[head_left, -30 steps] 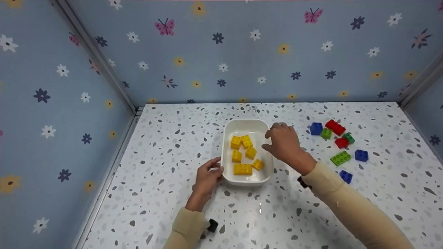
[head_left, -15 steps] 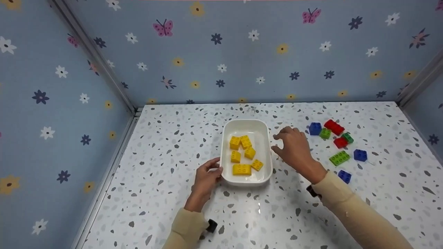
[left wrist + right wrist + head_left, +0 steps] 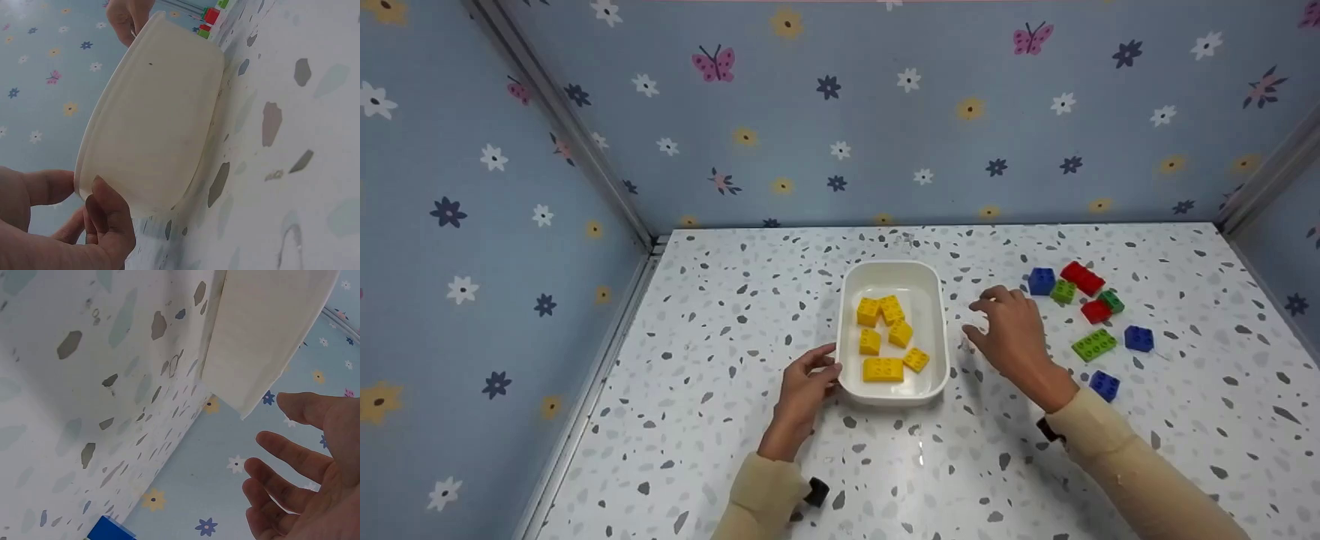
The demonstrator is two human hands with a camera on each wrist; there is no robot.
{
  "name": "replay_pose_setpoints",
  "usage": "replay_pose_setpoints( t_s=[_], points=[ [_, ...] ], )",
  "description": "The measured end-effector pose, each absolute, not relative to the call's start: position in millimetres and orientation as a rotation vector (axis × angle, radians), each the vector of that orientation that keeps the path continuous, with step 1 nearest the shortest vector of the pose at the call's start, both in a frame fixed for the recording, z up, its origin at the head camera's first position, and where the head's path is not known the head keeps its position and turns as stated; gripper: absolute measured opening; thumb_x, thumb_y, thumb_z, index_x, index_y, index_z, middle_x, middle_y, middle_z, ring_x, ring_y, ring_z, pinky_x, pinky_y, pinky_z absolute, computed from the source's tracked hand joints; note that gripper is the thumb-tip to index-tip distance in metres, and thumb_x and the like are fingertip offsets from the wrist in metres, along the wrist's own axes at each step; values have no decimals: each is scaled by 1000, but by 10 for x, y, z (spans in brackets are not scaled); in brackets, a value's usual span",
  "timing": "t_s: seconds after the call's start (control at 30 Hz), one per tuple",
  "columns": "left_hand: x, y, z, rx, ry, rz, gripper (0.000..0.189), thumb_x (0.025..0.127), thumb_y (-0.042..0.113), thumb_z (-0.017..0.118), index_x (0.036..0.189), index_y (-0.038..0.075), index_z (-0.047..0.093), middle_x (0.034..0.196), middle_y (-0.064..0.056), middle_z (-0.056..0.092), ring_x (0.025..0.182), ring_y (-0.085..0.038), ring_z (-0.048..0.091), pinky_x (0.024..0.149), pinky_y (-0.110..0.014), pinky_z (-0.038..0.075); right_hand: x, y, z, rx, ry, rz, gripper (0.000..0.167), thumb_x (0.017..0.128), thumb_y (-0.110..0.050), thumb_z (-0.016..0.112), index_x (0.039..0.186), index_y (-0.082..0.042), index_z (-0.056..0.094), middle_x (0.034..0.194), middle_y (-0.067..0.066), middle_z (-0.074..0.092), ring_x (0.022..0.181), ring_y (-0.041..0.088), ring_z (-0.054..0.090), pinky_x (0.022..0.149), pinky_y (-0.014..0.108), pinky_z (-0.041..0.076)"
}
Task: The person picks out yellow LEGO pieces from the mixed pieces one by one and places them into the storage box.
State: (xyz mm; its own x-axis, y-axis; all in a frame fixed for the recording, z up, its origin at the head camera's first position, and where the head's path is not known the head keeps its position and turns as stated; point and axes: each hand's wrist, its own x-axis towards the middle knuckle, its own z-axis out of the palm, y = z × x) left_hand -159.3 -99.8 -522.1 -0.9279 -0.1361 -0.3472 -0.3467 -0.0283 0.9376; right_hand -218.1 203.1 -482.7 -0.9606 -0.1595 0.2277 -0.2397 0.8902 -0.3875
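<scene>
A white plastic tub (image 3: 891, 399) stands on the speckled table, with several yellow toy building bricks (image 3: 883, 369) lying inside it. At the tub's near left side, my left hand (image 3: 802, 390) holds its edge; the left wrist view has the thumb and fingertips right at the rim and outer wall (image 3: 152, 112). My right hand (image 3: 1016, 334) hovers off the tub's right side, between it and the loose bricks. Its fingers are spread and loosely bent, with nothing between them, as the right wrist view (image 3: 309, 467) also has it.
To the right lie loose bricks: blue ones (image 3: 1041, 281) (image 3: 1139, 338) (image 3: 1105, 385), red ones (image 3: 1083, 278) (image 3: 1096, 311) and green ones (image 3: 1094, 345) (image 3: 1063, 291) (image 3: 1111, 301). A blue flowered panel (image 3: 885, 112) rises behind the table, and another (image 3: 472, 322) on the left.
My right hand has moved from over the tub's right rim rightward and slightly nearer, away from the tub. My left hand and the bricks have stayed in place.
</scene>
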Motion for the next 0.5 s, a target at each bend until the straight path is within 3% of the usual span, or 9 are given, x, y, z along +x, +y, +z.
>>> replay_pose_setpoints(
  t_s=[0.17,0.33,0.5],
  points=[
    [-1609,-1040,-5213,-554,2072,2103,40,103,11,63,143,3,64,121,-13,62,93,-19,62,84,-30,60,-2167,2081,-4886,288,-2878,636,35,90,-15,86,119,2,77,128,23,66,118,44,58,106,61,46],
    [-1631,-1083,-5183,-577,2236,2101,37,103,12,64,139,3,67,121,-13,63,95,-20,62,83,-28,58,-2145,2131,-4925,265,-2919,616,42,92,-17,84,128,2,73,140,25,62,128,46,55,113,64,42],
    [-1616,-1103,-5165,-492,2553,2006,40,102,15,66,140,4,66,129,-13,66,117,-27,61,102,-40,53,-2129,2188,-4962,247,-2977,587,58,94,-22,81,144,2,61,154,27,51,140,50,47,118,68,34]
  ],
)
